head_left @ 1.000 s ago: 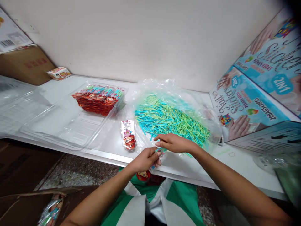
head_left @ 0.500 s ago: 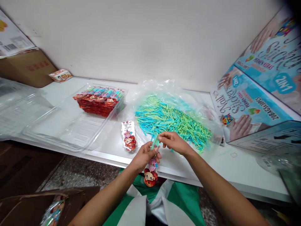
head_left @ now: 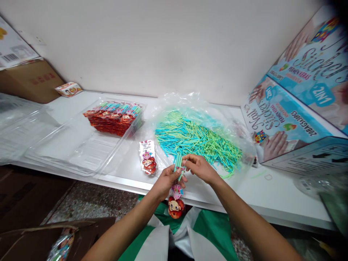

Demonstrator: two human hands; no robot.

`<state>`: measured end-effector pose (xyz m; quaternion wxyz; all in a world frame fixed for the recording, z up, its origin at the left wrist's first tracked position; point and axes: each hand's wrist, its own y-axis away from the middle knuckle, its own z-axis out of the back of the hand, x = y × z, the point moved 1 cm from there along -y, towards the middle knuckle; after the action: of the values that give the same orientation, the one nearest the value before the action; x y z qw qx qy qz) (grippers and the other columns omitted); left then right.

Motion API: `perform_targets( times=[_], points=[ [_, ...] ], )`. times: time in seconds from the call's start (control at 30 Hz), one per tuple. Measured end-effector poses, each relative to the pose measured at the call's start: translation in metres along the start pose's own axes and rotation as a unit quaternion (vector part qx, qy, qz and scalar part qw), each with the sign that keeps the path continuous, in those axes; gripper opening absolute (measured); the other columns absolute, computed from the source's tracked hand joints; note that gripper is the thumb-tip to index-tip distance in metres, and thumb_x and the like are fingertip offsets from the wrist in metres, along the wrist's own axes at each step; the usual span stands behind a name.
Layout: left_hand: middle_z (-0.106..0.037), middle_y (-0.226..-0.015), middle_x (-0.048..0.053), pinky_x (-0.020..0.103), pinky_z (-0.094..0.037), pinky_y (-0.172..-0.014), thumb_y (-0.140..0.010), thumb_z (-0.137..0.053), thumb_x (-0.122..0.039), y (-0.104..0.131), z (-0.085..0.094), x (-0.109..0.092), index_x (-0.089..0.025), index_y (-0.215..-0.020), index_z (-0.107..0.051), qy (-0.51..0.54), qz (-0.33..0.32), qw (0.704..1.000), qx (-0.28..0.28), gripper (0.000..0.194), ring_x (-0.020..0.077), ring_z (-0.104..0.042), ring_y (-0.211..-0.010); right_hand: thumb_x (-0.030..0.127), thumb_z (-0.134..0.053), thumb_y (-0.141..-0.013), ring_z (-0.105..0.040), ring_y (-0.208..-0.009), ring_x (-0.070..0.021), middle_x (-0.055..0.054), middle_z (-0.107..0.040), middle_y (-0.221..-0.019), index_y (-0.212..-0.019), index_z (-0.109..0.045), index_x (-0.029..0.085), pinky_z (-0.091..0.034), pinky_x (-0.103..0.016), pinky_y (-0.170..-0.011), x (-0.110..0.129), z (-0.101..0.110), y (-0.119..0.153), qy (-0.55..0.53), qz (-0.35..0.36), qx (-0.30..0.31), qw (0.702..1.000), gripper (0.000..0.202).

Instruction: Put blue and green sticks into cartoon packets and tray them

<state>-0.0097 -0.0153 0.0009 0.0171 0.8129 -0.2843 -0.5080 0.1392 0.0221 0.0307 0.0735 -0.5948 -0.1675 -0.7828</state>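
My left hand [head_left: 169,180] is closed on a small printed packet [head_left: 175,206] with a red-haired cartoon figure, which hangs below my fingers past the table's front edge. Several thin green and blue sticks [head_left: 178,161] stand up from the top of that packet. At their right side, my right hand [head_left: 198,167] has its fingers pinched against the sticks and the packet's upper edge. Just behind both hands lies a heap of green and blue sticks [head_left: 195,139] on clear plastic. Left of my hands, similar flat packets [head_left: 148,159] rest on the table.
A clear plastic tray [head_left: 81,165] holds a stack of filled packets [head_left: 114,119] at the left. Large printed cartons [head_left: 288,119] stand on the right. A brown box [head_left: 32,81] and a small box [head_left: 68,89] sit at the back left, near the wall.
The sticks at the packet's top now show more upright and spread flat side by side. My right fingers have moved slightly down along them. The camera view has shifted a little.
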Motion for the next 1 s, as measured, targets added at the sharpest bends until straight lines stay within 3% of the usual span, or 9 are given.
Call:
perform_targets(
  times=[0.37, 0.57, 0.77, 1.0],
  points=[
    [-0.063, -0.068, 0.003, 0.021, -0.04, -0.048, -0.075, -0.059, -0.043, 0.001, 0.001, 0.001, -0.014, -0.091, -0.051, 0.014, 0.016, 1.0, 0.015, 0.034, 0.0113, -0.057, -0.048, 0.026, -0.048, -0.076, -0.048, -0.055, -0.0096, 0.003, -0.053, -0.064, -0.075, -0.054, 0.017, -0.039, -0.022, -0.052, -0.006, -0.003, -0.005, 0.017, 0.028, -0.015, 0.999, 0.011],
    [-0.062, -0.067, 0.003, 0.021, -0.04, -0.048, -0.074, -0.059, -0.044, 0.001, 0.001, 0.001, -0.014, -0.093, -0.052, 0.018, 0.025, 0.999, 0.019, 0.036, 0.0116, -0.057, -0.049, 0.024, -0.047, -0.076, -0.053, -0.067, -0.0127, 0.0, -0.058, -0.075, -0.098, -0.051, 0.018, -0.042, -0.025, -0.06, -0.007, -0.007, -0.003, -0.013, 0.032, -0.02, 0.999, 0.023],
    [-0.063, -0.069, 0.004, 0.021, -0.039, -0.046, -0.072, -0.061, -0.045, 0.003, 0.0, 0.0, -0.014, -0.094, -0.052, 0.018, 0.036, 0.999, 0.025, 0.038, 0.0126, -0.058, -0.05, 0.031, -0.048, -0.079, -0.051, -0.066, -0.0123, 0.001, -0.056, -0.071, -0.083, -0.057, 0.017, -0.041, -0.025, -0.062, -0.001, -0.005, -0.002, 0.028, 0.058, -0.015, 0.998, 0.017],
    [-0.063, -0.069, 0.004, 0.021, -0.041, -0.047, -0.075, -0.059, -0.043, 0.004, -0.002, 0.001, -0.014, -0.092, -0.051, 0.023, 0.033, 0.999, 0.026, 0.035, 0.0125, -0.058, -0.049, 0.022, -0.047, -0.075, -0.047, -0.06, -0.0111, 0.003, -0.05, -0.065, -0.08, -0.054, 0.019, -0.038, -0.024, -0.058, -0.003, -0.004, -0.002, 0.065, 0.064, -0.032, 0.995, 0.009]
  ],
)
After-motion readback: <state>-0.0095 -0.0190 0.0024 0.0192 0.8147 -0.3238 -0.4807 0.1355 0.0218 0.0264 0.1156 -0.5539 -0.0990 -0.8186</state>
